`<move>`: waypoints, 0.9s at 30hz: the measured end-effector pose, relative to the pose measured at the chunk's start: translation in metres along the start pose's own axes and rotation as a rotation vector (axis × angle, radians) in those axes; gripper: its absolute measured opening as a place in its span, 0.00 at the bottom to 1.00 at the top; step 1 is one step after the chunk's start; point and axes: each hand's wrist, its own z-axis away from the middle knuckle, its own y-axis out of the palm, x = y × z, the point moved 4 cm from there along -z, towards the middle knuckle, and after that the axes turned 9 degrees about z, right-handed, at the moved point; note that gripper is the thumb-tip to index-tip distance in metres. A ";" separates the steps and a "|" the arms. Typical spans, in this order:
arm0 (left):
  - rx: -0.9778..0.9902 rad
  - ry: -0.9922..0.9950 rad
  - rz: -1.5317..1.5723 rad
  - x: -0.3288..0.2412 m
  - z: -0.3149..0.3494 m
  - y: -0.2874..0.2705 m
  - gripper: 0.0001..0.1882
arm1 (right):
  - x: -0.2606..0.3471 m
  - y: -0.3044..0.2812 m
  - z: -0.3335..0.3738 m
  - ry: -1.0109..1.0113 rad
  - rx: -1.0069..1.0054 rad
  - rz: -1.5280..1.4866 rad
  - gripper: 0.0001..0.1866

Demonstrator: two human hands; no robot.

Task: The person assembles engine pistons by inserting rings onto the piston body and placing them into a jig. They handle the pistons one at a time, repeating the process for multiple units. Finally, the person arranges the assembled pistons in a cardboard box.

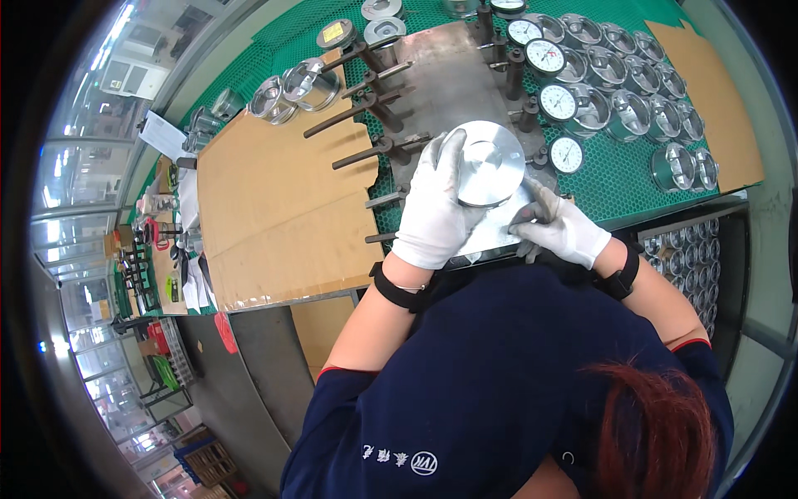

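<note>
The person's L hand (432,200), in a white glove w/ grey fingertips, has its fingers curled partway round the L edge of a shiny, round, silver metal piece (492,166) & holds it, bright flat face up. The piece is over the near part of a grey, flat, rectangular steel plate (453,71); can't tell if it rests there. The R hand (565,229), gloved likewise, is just off the piece's lower R edge, fingers bent & thumb close to them; can't tell if it grips anything. Dark metal rods (339,119) on posts line the plate's L side; round, white-faced dial gauges (557,101) line its R. Beyond the gauges, on the green honeycomb-topped bench (615,200), sit many short, hollow, silver metal cylinders (629,114), close together, w/ a brown cardboard strip (715,116) alongside. Left of the rods: a large, flat, brown cardboard sheet (283,208), w/ two similar cylinders (310,87) at its far edge.
</note>
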 end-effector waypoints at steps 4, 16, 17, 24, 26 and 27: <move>0.019 0.000 0.049 -0.001 -0.002 0.000 0.53 | -0.003 -0.001 -0.003 -0.015 -0.004 0.014 0.51; 0.005 -0.003 0.051 0.001 -0.002 0.003 0.52 | 0.004 -0.001 -0.001 0.031 -0.008 0.019 0.51; 0.001 -0.003 0.049 0.000 -0.002 0.003 0.52 | 0.008 0.000 0.000 0.043 -0.004 0.013 0.51; -0.016 -0.008 0.043 -0.005 -0.004 0.002 0.50 | 0.004 0.000 -0.003 0.021 -0.027 0.021 0.52; -0.019 -0.013 0.034 -0.003 -0.004 0.004 0.51 | 0.005 0.000 -0.002 0.058 -0.003 -0.011 0.52; -0.021 -0.014 0.029 -0.002 -0.004 0.004 0.51 | 0.007 0.000 -0.001 0.076 0.008 -0.027 0.52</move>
